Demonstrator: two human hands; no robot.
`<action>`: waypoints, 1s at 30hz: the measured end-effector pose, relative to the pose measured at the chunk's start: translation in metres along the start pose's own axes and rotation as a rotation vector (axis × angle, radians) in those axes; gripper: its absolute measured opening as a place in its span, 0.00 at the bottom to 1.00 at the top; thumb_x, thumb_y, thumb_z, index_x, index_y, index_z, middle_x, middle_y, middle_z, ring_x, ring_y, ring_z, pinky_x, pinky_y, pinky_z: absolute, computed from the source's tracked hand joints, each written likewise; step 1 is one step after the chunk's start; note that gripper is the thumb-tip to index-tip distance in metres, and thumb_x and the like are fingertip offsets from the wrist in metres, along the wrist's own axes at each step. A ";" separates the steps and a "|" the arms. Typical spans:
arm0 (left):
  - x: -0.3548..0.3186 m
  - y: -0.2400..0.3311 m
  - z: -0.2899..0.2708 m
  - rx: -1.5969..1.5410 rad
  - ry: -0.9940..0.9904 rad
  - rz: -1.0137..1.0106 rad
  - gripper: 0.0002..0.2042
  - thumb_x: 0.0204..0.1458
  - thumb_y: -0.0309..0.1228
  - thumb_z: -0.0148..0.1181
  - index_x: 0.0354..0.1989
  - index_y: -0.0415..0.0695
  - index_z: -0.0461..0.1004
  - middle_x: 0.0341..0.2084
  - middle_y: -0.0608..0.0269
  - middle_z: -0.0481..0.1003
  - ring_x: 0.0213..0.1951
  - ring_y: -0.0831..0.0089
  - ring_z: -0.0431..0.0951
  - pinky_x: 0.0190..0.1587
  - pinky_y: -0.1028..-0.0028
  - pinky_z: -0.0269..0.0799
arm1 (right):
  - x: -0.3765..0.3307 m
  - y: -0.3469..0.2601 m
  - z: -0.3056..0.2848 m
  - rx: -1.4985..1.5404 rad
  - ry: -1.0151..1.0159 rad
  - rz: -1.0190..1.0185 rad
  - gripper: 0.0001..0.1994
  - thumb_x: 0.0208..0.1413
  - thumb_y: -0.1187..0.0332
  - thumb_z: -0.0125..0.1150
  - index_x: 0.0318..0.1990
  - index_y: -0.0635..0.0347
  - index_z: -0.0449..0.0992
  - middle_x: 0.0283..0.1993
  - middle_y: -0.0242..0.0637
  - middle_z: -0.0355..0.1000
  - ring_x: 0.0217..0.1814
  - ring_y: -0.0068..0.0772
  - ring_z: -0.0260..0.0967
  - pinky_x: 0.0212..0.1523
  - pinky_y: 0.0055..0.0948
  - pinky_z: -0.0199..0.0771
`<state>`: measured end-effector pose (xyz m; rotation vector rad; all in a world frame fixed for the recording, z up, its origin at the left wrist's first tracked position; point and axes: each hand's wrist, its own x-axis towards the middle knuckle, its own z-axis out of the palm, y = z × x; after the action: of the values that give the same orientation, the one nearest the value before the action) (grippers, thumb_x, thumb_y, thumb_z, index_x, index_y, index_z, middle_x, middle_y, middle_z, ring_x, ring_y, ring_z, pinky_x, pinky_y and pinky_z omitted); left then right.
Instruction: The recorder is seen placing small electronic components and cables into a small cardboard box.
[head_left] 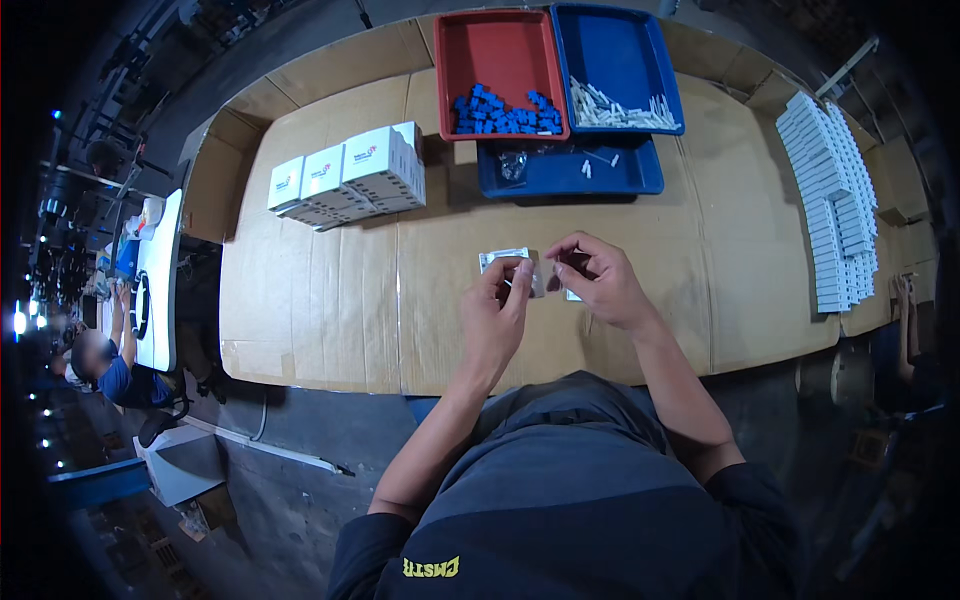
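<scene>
white cartons stand filled at the table's left, and left hand and right hand pinch one small clear bag between their fingertips above the cardboard. red tray and blue tray beyond keep many loose parts, so plenty looks left, with flat white packs stacked far right.
</scene>
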<state>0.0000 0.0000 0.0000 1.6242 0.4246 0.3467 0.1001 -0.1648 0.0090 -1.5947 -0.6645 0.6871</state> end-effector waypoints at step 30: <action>-0.010 0.000 -0.024 0.196 0.284 0.353 0.10 0.66 0.33 0.61 0.43 0.37 0.78 0.27 0.68 0.74 0.31 0.80 0.68 0.36 0.76 0.65 | 0.002 0.000 0.032 0.262 0.179 0.134 0.05 0.62 0.73 0.66 0.42 0.65 0.79 0.36 0.31 0.78 0.37 0.19 0.76 0.41 0.24 0.78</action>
<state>-0.0203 0.0164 0.0023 1.8503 0.3926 0.8300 0.0770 -0.1425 0.0056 -1.4448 -0.3236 0.6892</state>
